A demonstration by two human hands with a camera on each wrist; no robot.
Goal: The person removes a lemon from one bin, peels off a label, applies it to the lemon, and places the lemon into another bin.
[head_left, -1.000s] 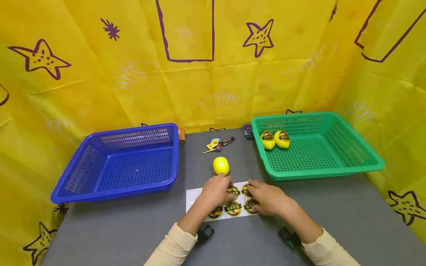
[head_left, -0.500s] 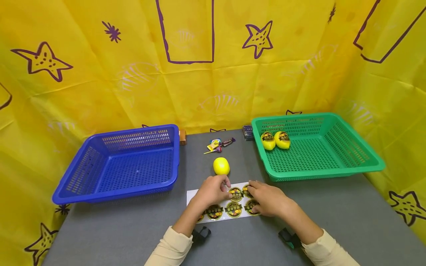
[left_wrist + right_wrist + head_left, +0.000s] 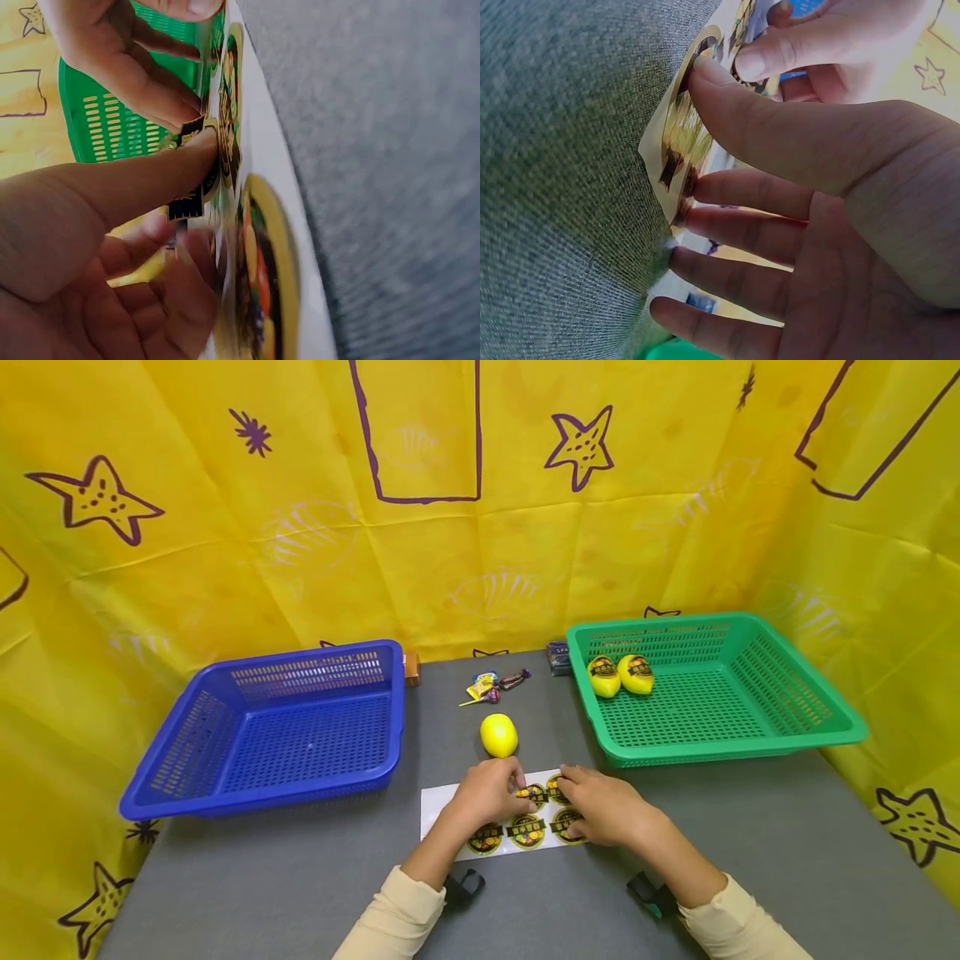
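Head view, centre foreground: you are peeling a round sticker [image 3: 534, 793] off the white sticker sheet [image 3: 437, 803], which is lying flat on the grey table [image 3: 300, 877] just below the middle of the frame. Your left hand [image 3: 486, 793] is pinching the sticker's edge between thumb and fingertips; in the left wrist view the sticker [image 3: 196, 178] is standing partly lifted from the sheet [image 3: 281, 172], its dark band curling under your thumb. Your right hand [image 3: 603, 806] is lying with fingers straight and spread, pressing the sheet's right end down (the right wrist view shows the fingers [image 3: 742, 225] flat along the sheet's edge [image 3: 676, 146], gripping nothing).

The step in hand, by these pictures, is the peel itself, and the sticker appears only part free. A bare yellow lemon [image 3: 498, 734] is sitting on the table just above your hands, touching neither. Two lemons already bearing labels [image 3: 619, 676] are resting in the far left corner of the green basket [image 3: 750, 747] at the right of the frame; the blue basket [image 3: 285, 777] at the left is holding nothing that shows.

The next move probably calls for a slow, low pull so the label is not creasing or tearing, with the right hand holding the sheet down until the sticker comes clear, then a carry to the bare lemon.
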